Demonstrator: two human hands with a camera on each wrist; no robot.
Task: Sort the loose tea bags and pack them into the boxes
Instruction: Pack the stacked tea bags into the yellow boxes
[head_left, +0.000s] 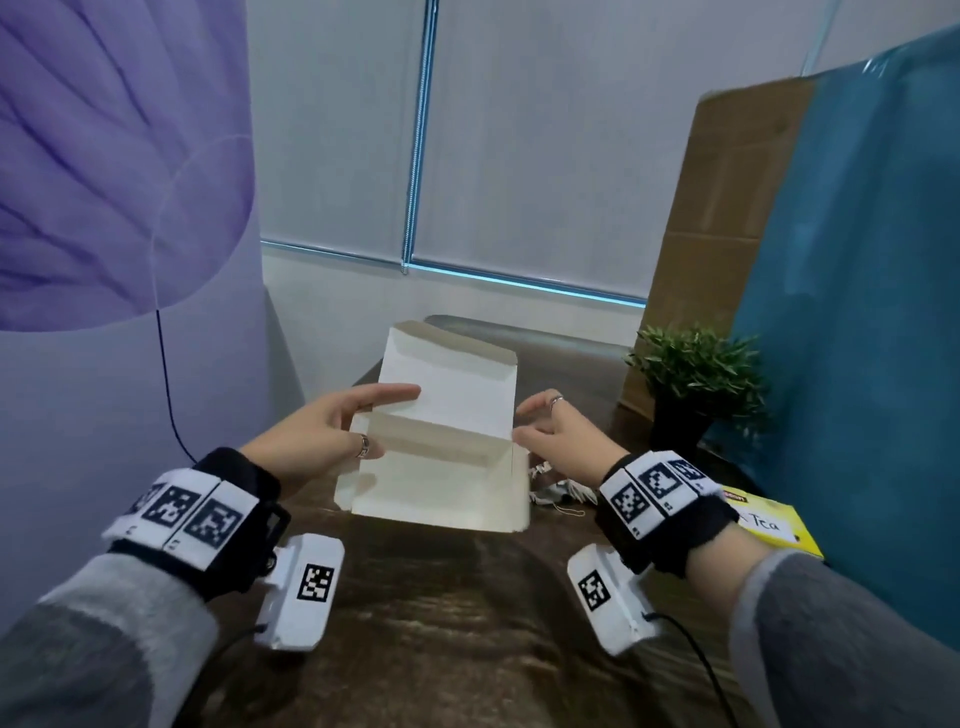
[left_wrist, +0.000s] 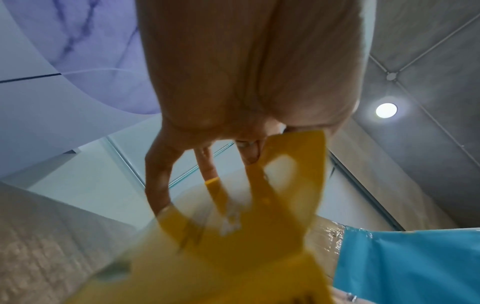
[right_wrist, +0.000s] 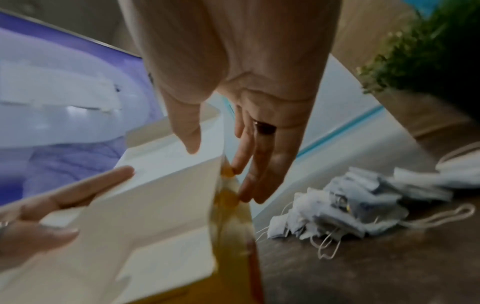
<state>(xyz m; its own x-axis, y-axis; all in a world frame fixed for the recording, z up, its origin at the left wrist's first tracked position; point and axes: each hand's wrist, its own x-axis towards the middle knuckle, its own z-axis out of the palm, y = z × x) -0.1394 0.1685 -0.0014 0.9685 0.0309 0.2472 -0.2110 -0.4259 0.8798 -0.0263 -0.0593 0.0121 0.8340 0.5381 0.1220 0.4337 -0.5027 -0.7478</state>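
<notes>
An opened tea box (head_left: 447, 467), white inside and yellow outside (left_wrist: 259, 236), is held tilted above the dark table (head_left: 441, 597) with its lid raised. My left hand (head_left: 363, 415) grips the box's left side, one finger stretched across the lid and the others curled round a yellow flap. My right hand (head_left: 535, 421) is at the right side, with straight fingertips (right_wrist: 240, 164) touching the yellow wall of the box (right_wrist: 155, 205). A pile of loose white tea bags (right_wrist: 350, 205) with strings lies on the table right of the box, partly hidden in the head view (head_left: 556, 488).
A second yellow box (head_left: 769, 525) with a white "Tea" label lies at the right. Behind it stand a small potted plant (head_left: 696, 374), a cardboard panel (head_left: 727, 234) and a blue sheet (head_left: 857, 312). A purple-printed wall panel (head_left: 104, 182) bounds the left.
</notes>
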